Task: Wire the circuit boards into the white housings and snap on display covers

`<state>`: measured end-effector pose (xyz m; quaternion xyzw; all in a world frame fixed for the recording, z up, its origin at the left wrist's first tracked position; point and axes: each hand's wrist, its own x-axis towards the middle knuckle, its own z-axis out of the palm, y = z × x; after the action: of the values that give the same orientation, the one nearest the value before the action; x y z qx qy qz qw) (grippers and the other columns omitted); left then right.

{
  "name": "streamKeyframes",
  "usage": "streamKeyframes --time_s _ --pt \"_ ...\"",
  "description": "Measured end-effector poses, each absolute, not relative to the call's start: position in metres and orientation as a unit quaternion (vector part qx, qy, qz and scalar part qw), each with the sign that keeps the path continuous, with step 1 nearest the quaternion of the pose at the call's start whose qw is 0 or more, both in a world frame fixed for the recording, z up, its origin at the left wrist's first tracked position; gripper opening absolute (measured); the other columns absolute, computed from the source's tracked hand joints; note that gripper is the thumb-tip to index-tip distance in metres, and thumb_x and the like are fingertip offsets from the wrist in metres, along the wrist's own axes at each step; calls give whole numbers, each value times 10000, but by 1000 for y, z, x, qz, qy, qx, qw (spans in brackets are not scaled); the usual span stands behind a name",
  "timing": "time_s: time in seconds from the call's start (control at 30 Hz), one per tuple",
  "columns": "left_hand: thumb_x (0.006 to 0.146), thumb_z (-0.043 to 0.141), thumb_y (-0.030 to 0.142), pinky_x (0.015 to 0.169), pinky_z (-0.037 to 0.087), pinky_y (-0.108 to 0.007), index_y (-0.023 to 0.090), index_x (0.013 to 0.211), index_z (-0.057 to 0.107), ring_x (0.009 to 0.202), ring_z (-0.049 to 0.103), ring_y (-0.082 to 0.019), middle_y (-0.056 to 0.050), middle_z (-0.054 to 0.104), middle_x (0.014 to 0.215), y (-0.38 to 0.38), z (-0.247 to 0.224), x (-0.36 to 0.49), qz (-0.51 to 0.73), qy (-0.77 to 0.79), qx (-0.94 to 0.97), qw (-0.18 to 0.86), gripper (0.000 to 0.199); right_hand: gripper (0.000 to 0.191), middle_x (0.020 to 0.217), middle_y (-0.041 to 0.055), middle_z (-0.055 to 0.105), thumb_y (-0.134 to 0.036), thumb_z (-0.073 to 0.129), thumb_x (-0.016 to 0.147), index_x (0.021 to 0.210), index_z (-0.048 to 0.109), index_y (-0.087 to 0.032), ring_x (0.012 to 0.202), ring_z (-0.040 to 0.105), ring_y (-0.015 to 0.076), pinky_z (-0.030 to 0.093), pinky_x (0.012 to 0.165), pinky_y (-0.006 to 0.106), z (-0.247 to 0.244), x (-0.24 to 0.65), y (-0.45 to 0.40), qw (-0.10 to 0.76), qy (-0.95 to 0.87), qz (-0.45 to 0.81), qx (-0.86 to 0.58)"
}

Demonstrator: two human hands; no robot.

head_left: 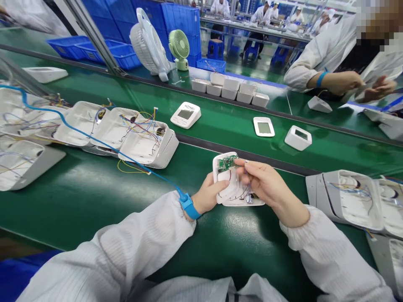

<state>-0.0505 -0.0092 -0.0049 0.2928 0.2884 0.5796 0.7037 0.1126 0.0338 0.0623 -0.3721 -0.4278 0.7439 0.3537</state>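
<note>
My left hand point(208, 193), with a blue wrist strap point(189, 205), grips a white cover point(224, 188) by its left side, thumb on its inner face. A green circuit board point(227, 163) sits at the top of this cover. My right hand point(262, 180) is at the board's right edge, thumb and index finger pinched together; whatever is between them is too small to name. Below and behind the cover lies a white housing point(256, 203) with thin wires, partly hidden by both hands.
Open white housings point(143, 147) with loose wires line the left; more housings point(352, 201) stand at right. A blue cord point(126, 155) crosses to my left wrist. Finished-looking units point(185, 115) lie on the green belt point(220, 121). Across it are fans point(179, 46) and a person's hands point(343, 86).
</note>
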Motion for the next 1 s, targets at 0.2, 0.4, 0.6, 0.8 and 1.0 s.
streamKeyframes --time_s 0.2,0.4,0.6,0.8,1.0 --pt "733 730 320 894 534 -442 141 1186 664 988 694 -312 -127 743 1069 -15 -6 -55 585 270 315 697 492 376 535 -58 477 -459 685 847 1120 723 -204 519 452 93 429 569 259 54 116 32 341 -539 647 -418" --pt "752 721 330 918 526 -458 138 1269 609 1096 650 -349 -157 703 1176 -16 -7 -56 589 265 331 688 563 461 949 75 715 -554 621 860 1154 686 -204 795 671 180 508 692 301 44 134 62 364 -626 520 -452" --pt "767 724 349 973 483 -457 149 1283 592 1134 625 -342 -162 669 1241 -18 -5 -55 571 279 360 683 569 458 1089 107 695 -447 615 859 1221 643 -167 889 686 221 493 871 361 10 144 163 343 -652 289 -611" --pt "794 697 406 985 461 -446 156 1281 597 1141 610 -336 -155 653 1262 -19 -7 -56 576 287 410 646 557 654 1279 280 542 -466 657 828 1295 529 -26 1172 547 366 437 961 454 -2 124 241 241 -617 135 -737" --pt "813 666 405 940 477 -423 141 1327 553 1102 615 -328 -166 639 1257 -17 -9 -54 566 299 458 617 589 493 1137 170 641 -363 563 900 1302 490 -87 1057 623 260 475 914 378 -19 118 242 231 -619 129 -739"
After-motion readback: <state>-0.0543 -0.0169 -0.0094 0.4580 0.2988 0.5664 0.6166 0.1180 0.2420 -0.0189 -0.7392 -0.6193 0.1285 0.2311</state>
